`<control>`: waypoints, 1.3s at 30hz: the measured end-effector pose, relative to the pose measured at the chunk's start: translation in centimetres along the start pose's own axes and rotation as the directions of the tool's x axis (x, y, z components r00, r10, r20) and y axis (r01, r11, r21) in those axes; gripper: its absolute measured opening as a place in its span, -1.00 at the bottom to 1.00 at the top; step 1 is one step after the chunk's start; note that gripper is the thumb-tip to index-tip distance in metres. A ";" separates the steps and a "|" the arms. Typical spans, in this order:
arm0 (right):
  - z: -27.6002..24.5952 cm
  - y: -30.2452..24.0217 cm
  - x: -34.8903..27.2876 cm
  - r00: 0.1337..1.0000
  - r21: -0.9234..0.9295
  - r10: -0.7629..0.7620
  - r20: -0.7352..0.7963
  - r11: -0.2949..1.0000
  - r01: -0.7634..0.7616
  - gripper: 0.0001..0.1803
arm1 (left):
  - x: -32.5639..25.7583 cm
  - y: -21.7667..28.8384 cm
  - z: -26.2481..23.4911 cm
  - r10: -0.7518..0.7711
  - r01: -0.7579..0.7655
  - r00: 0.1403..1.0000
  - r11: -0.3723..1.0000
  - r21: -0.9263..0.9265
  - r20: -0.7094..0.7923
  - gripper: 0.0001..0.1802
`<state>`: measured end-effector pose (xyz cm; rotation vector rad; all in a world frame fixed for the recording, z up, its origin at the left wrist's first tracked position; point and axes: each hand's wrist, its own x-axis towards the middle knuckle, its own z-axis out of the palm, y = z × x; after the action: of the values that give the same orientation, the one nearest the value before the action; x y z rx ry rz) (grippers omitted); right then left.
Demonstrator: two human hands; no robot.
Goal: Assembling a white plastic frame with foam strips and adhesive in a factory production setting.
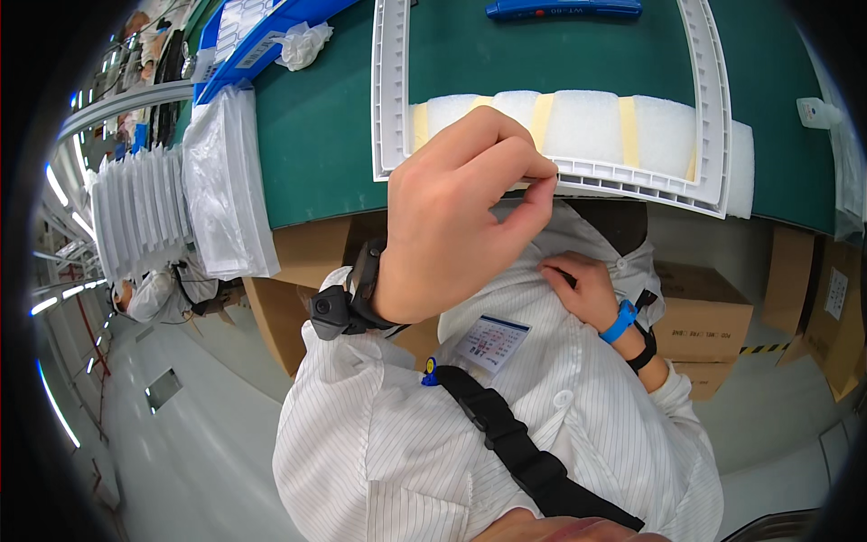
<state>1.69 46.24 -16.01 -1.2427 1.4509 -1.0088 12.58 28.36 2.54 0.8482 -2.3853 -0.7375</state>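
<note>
A white plastic frame (pixel 713 90) with a ribbed rim lies on the green table. Its near side rests over a white foam strip (pixel 582 117) banded with pale yellow tape. My left hand (pixel 470 203) is over the frame's near edge, thumb and forefinger pinched together at the ribbed rim. What lies between those fingertips, if anything, is too small to make out. Down at my lap, my right hand (pixel 581 287) rests against the white striped coat (pixel 596 388), holding nothing, with its thumb apart from the loosely bent fingers.
A blue pen-like tool (pixel 564 9) lies inside the frame's far part. At left are a blue bin (pixel 239 54), crumpled white wrap (pixel 302 45), a hanging clear plastic bag (pixel 226 181) and a row of white sleeves (pixel 140 212). Cardboard boxes (pixel 700 312) stand below the table.
</note>
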 end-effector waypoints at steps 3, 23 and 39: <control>0.0 -0.3 -0.1 1.000 -0.008 0.017 0.007 1.000 -0.017 -0.86 | 0.1 0.1 -0.1 0.009 -0.009 1.000 1.000 0.013 0.007 -0.82; 0.0 -0.4 0.5 0.999 -0.007 -0.014 -0.035 1.000 0.014 -0.86 | -1.5 -0.7 -0.1 0.300 -0.258 0.945 0.928 0.268 -0.129 -0.62; 0.0 0.5 0.8 0.995 0.051 0.081 0.050 0.995 -0.084 -0.85 | -2.1 -2.7 1.0 0.444 -0.407 0.874 0.891 0.201 -0.198 -0.65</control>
<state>1.57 45.56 -16.58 -1.1517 1.4180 -0.9503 14.59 28.31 -0.46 0.4057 -2.3084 -0.2594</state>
